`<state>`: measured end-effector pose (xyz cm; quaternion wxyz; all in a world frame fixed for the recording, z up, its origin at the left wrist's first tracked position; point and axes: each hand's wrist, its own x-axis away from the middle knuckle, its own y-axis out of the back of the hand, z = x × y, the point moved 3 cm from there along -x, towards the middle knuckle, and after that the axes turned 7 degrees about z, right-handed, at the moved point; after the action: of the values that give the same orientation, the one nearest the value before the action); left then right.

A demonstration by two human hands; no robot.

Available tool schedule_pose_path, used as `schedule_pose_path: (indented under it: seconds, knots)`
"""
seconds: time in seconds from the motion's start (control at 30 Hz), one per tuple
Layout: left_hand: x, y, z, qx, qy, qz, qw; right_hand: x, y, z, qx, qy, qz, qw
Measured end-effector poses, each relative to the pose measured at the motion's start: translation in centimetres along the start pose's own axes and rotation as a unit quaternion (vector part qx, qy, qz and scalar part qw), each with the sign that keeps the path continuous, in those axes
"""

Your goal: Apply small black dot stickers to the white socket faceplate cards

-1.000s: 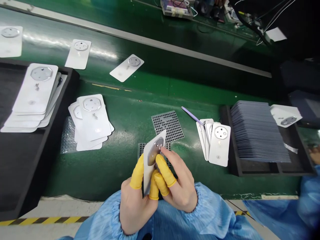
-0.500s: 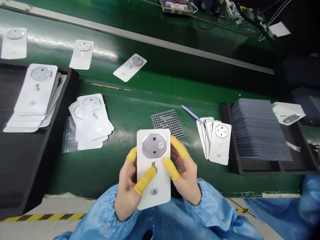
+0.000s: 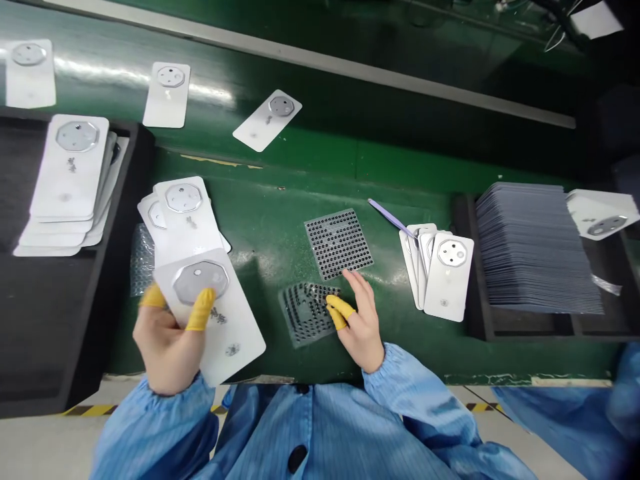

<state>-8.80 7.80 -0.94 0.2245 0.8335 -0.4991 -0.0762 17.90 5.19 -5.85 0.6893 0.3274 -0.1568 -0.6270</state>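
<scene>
My left hand (image 3: 170, 347), with yellow finger cots on, grips a white phone back panel (image 3: 235, 337) at its left side; an octagonal camera area is at its top. The panel is tilted and partly covers a loose stack of similar panels (image 3: 187, 223). My right hand (image 3: 361, 327) pinches the right edge of a clear sheet of black dots (image 3: 305, 320) between yellow-tipped thumb and finger. That sheet looks slightly bent. Just above it a second dotted sheet (image 3: 340, 243) lies flat, near my other fingertips.
At left, a black tray (image 3: 50, 300) bears a panel stack (image 3: 70, 173). Several single panels (image 3: 167, 97) lie along the back. Purple tweezers (image 3: 387, 215) rest against a panel group (image 3: 447, 280) at right, beside a black tray (image 3: 483, 320) with grey sheets (image 3: 540, 247). Bubble wrap (image 3: 143, 260) lies left.
My left hand has carried the panel leftward to the loose stack. My right hand has let go of the panel and now pinches the nearer dotted sheet, previously out of sight.
</scene>
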Motion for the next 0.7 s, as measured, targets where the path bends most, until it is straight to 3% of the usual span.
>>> schedule_pose_path:
  seconds: [0.07, 0.13, 0.23, 0.33, 0.43, 0.5, 0.6, 0.7]
  knots:
    - [-0.2, -0.6, 0.2, -0.016, -0.058, 0.043, 0.997, -0.5, 0.8, 0.0, -0.114, -0.048, -0.01, 0.992]
    - [0.1, -1.9, 0.6, -0.019, -0.065, 0.139, 0.988, -1.2, 1.9, 0.0, -0.224, -0.105, -0.005, 0.969]
    - [1.8, -4.7, 0.5, 0.077, -0.013, 0.329, 0.941, -2.0, 3.3, 0.2, -0.307, -0.143, 0.023, 0.941]
    - [4.0, -7.4, -0.7, 0.16, 0.062, 0.446, 0.878, -2.1, 3.8, 0.3, -0.262, -0.138, 0.045, 0.954]
    - [5.2, -8.7, -1.6, 0.144, 0.108, 0.429, 0.885, -1.8, 4.2, 1.1, -0.091, -0.053, -0.018, 0.994]
    - [5.6, -9.0, -1.8, 0.147, 0.111, 0.413, 0.892, -1.6, 4.1, 2.1, 0.007, 0.04, -0.055, 0.998]
    - [5.7, -8.8, -2.0, 0.158, 0.102, 0.421, 0.887, -1.6, 3.2, 3.2, 0.039, 0.155, -0.006, 0.987]
    - [5.7, -8.6, -2.1, 0.182, 0.128, 0.433, 0.874, -1.9, 2.4, 3.4, 0.039, 0.203, 0.033, 0.978]
